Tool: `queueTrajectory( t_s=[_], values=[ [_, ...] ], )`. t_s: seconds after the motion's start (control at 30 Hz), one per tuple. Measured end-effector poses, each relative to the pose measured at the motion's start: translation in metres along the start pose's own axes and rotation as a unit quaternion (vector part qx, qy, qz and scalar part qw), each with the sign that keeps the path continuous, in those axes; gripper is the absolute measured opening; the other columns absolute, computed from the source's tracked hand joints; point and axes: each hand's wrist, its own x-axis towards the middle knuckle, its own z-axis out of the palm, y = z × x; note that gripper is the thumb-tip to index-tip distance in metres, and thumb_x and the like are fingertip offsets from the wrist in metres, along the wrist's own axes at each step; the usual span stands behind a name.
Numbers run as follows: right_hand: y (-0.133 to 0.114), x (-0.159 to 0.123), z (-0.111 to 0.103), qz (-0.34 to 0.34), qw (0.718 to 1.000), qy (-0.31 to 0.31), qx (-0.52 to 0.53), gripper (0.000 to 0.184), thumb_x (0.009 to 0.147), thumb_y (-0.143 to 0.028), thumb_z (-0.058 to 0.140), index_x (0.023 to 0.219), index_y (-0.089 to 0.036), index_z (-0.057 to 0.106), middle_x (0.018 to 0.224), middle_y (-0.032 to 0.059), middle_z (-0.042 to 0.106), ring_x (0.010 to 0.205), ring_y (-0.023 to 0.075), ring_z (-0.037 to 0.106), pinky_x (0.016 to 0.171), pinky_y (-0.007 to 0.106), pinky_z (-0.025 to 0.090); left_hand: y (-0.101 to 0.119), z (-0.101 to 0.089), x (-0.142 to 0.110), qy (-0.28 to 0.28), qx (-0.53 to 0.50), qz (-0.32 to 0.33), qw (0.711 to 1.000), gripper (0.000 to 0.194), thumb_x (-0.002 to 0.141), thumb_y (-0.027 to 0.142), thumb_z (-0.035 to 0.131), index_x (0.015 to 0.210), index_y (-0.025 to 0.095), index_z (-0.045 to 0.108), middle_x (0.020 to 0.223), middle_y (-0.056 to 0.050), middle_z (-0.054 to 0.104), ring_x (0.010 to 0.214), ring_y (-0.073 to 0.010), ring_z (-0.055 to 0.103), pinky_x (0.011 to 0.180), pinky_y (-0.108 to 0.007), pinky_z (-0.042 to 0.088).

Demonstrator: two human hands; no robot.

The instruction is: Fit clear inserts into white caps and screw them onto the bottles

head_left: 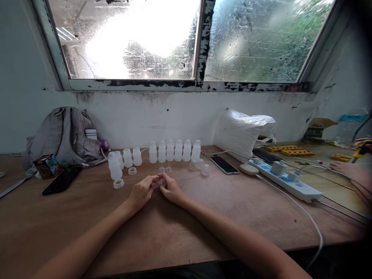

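My left hand [142, 192] and my right hand [172, 188] meet over the middle of the table, fingers closed together around a small clear piece [161, 182]. Fingers cover much of it, so its exact kind is hard to make out. Just beyond the fingertips stand two clear bottle nipples [164, 169]. Farther back is a row of capped frosted baby bottles [174, 151]. Open bottles [128, 158] stand to the left, near two white screw rings [118, 183]. Clear dome caps [205, 169] lie to the right.
A phone [223, 164], a round beige case [248, 169] and a power strip [286, 180] with trailing cables lie right. Behind them sits a white plastic bag [244, 133]. At left are a grey backpack [65, 135], a small box [48, 166] and a dark tablet [62, 181]. Another person's hand [348, 170] shows at far right.
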Motion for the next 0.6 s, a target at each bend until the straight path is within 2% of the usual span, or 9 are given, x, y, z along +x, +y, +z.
queueTrajectory(
  t_s=[0.13, 0.27, 0.33, 0.47, 0.6],
  values=[
    [0.003, 0.001, -0.001, 0.036, 0.998, -0.029, 0.052, 0.042, 0.065, -0.010, 0.046, 0.106, -0.018, 0.042, 0.100, 0.0052, 0.052, 0.085, 0.0140, 0.050, 0.074, 0.026, 0.040, -0.015, -0.006, 0.005, 0.001, 0.046, -0.011, 0.999, 0.035, 0.079, 0.019, 0.039, 0.114, 0.023, 0.036, 0.104, -0.003, 0.052, 0.087, -0.0150, 0.053, 0.072, -0.025, 0.044],
    [0.016, 0.005, -0.005, 0.108, 0.991, -0.006, 0.084, 0.040, 0.066, -0.015, 0.050, 0.105, -0.018, 0.041, 0.099, 0.0055, 0.051, 0.084, 0.0135, 0.050, 0.074, 0.027, 0.040, -0.033, -0.019, 0.033, -0.004, 0.168, -0.029, 0.985, 0.045, 0.080, 0.024, 0.038, 0.123, 0.021, 0.026, 0.112, -0.008, 0.047, 0.096, -0.0196, 0.049, 0.071, -0.027, 0.043],
    [0.024, 0.007, -0.009, 0.134, 0.985, 0.013, 0.105, 0.040, 0.068, -0.021, 0.051, 0.106, -0.017, 0.041, 0.098, 0.0058, 0.050, 0.081, 0.0127, 0.050, 0.073, 0.027, 0.041, -0.042, -0.028, 0.057, 0.001, 0.230, -0.052, 0.972, 0.041, 0.079, 0.024, 0.039, 0.119, 0.018, 0.033, 0.111, -0.012, 0.046, 0.097, -0.0228, 0.048, 0.071, -0.029, 0.041],
    [0.038, 0.009, -0.020, 0.167, 0.976, 0.077, 0.119, 0.040, 0.073, -0.034, 0.047, 0.109, -0.018, 0.040, 0.099, 0.0064, 0.048, 0.077, 0.0120, 0.051, 0.069, 0.027, 0.042, -0.059, -0.040, 0.105, 0.018, 0.326, -0.088, 0.941, 0.027, 0.079, 0.019, 0.034, 0.099, 0.009, 0.050, 0.099, -0.017, 0.050, 0.096, -0.0286, 0.044, 0.077, -0.038, 0.033],
    [0.048, 0.010, -0.027, 0.182, 0.972, 0.098, 0.114, 0.041, 0.075, -0.040, 0.045, 0.109, -0.019, 0.041, 0.099, 0.0068, 0.047, 0.073, 0.0116, 0.052, 0.065, 0.027, 0.044, -0.074, -0.042, 0.129, 0.055, 0.370, -0.136, 0.918, 0.025, 0.078, 0.016, 0.035, 0.091, 0.006, 0.053, 0.096, -0.019, 0.051, 0.097, -0.0297, 0.041, 0.083, -0.043, 0.023]
  ],
)
